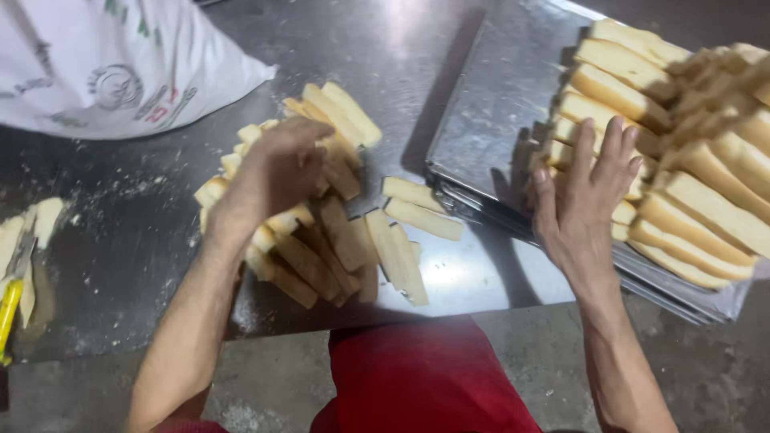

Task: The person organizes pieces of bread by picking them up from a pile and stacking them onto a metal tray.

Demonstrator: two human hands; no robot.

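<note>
The left hand (277,168) is curling loosely down onto a heap of bread sticks (337,240) lying mid-tabletop (120,240), fingers touching the top pieces. The right hand (585,192) is spreading wide, pressing against rows of sliced bread (698,208) stacked on a metal tray (497,96) at the right.

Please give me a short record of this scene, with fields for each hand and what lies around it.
surface: metal table, dusted with crumbs
left hand: fingers curled over a loose pile of bread sticks
right hand: fingers spread, touching rows of bread sticks on the tray
tray state: steel, stacked on others at the table's right edge
left side: white sack; yellow-handled tool beside scraps
</note>
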